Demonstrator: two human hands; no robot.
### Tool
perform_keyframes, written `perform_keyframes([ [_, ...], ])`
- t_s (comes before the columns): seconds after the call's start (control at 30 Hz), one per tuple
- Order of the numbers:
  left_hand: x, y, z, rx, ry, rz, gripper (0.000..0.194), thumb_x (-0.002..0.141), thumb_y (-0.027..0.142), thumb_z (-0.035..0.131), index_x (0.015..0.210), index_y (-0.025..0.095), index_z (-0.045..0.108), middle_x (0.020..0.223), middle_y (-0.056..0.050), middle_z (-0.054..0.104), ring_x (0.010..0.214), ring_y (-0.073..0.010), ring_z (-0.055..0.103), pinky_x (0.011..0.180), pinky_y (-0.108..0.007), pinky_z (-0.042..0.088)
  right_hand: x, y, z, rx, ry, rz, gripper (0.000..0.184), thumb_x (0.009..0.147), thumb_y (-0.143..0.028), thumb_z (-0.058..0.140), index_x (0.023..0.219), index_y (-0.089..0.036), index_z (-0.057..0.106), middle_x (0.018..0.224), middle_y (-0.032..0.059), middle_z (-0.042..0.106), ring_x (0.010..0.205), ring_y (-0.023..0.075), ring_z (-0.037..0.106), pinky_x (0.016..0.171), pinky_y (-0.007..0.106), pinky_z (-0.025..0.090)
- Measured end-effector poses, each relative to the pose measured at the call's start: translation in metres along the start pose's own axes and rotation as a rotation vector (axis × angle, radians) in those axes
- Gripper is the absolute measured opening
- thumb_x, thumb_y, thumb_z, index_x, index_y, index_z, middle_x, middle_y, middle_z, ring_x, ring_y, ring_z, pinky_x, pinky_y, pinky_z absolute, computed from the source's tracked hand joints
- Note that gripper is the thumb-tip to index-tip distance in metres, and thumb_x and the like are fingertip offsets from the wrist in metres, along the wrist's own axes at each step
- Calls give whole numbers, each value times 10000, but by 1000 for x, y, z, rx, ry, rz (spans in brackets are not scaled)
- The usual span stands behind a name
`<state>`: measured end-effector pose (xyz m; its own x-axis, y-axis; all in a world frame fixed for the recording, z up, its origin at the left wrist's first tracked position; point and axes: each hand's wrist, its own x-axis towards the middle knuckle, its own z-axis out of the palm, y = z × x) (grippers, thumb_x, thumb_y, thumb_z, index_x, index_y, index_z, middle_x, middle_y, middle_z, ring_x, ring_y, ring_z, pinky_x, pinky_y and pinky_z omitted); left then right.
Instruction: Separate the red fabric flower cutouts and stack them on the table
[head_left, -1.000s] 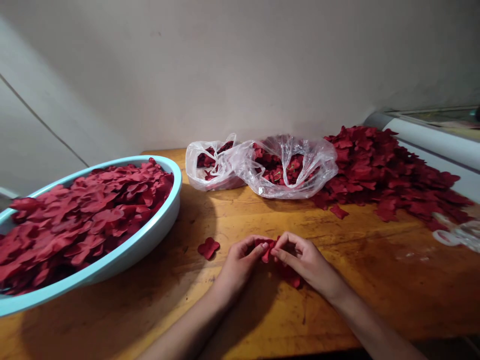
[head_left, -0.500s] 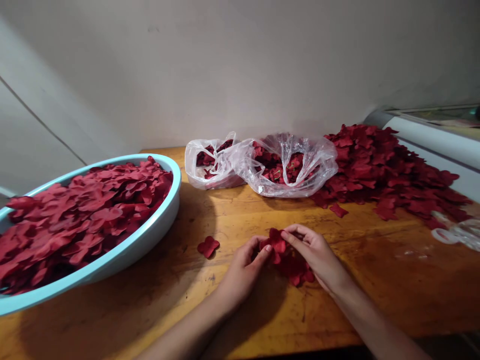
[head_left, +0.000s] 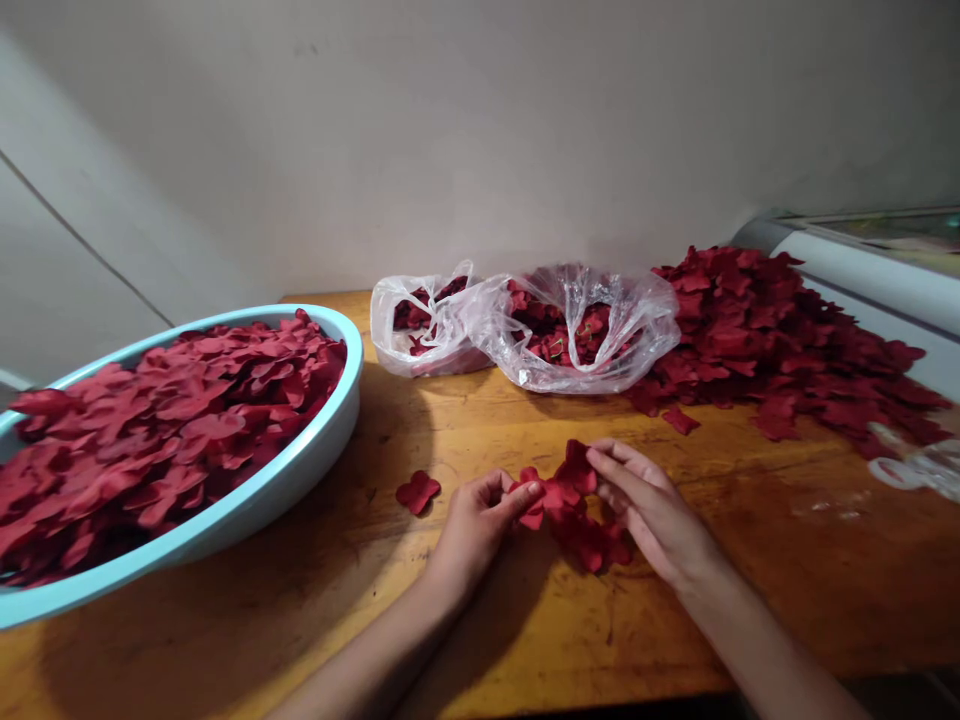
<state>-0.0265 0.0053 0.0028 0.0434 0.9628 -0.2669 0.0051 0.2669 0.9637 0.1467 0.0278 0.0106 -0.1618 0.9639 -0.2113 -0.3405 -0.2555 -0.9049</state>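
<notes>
On the yellow-brown wooden table [head_left: 465,420], at left, a light-blue oval plastic tub [head_left: 334,440] piled with petals; at far right, a loose dark-red petal heap [head_left: 757,340]. Near, the left hand [head_left: 480,520] and right hand [head_left: 652,495], apart, each pinching thumb-to-finger. Under and between both, a small dark-red petal cluster [head_left: 591,545], seemingly on the wood. Just above, bridging both grips, the dark-red, lobed, cloth-like petals [head_left: 576,470]: probably very light, soft, limp, easily creased, hardly slippery; best pinched by a lobe's edge. Left of the left hand, one loose four-lobed petal [head_left: 418,493].
</notes>
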Motion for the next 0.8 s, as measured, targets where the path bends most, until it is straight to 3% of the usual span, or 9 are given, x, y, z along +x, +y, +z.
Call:
perform_keyframes([
  [0.1,3,-5,-1,101,9,72,388,736,460,608,548,164,443,508,39,494,501,-89,395,502,-205,274,-4,1,3,-157,-232,-1,148,726,-341,713,750,-207,655,948,25,679,877,162,612,813,271,455],
  [0.17,4,-7,-2,131,19,120,378,761,456,578,556,171,436,513,37,495,515,-99,419,510,-209,293,-3,4,3,-260,-272,-72,143,735,-330,703,728,-198,649,949,39,677,895,178,614,832,293,451],
  [0.37,1,-1,-4,121,-11,161,304,823,419,510,653,167,494,593,20,540,555,-109,461,541,-214,352,2,7,-3,-226,-119,-199,141,735,-313,706,762,-198,628,905,30,663,859,159,605,786,260,462],
  [0.5,-1,2,-6,371,-2,184,339,851,463,472,710,165,555,647,-19,594,604,-150,520,587,-263,408,1,0,-5,-101,-30,-137,157,708,-289,736,732,-195,611,736,-24,604,710,102,552,701,195,440],
  [0.6,-1,1,-8,631,34,391,255,837,422,530,846,186,628,925,-74,634,900,-226,558,817,-365,429,-1,-3,-3,-54,-73,-88,163,716,-284,730,725,-198,592,778,-19,614,728,102,550,691,187,437],
  [0.7,-3,-2,-9,697,120,608,329,826,341,575,1135,228,556,1237,-97,503,1155,-242,446,989,-410,347,-3,-2,-1,-53,-137,-74,149,747,-290,703,741,-203,582,906,-2,639,831,113,568,731,187,439],
  [0.8,-7,-4,-9,661,83,748,429,841,233,561,1257,237,458,1222,-94,513,1135,-204,468,977,-362,375,-5,0,0,-58,-208,-37,150,765,-283,688,738,-201,565,912,-6,634,836,109,576,732,188,446],
])
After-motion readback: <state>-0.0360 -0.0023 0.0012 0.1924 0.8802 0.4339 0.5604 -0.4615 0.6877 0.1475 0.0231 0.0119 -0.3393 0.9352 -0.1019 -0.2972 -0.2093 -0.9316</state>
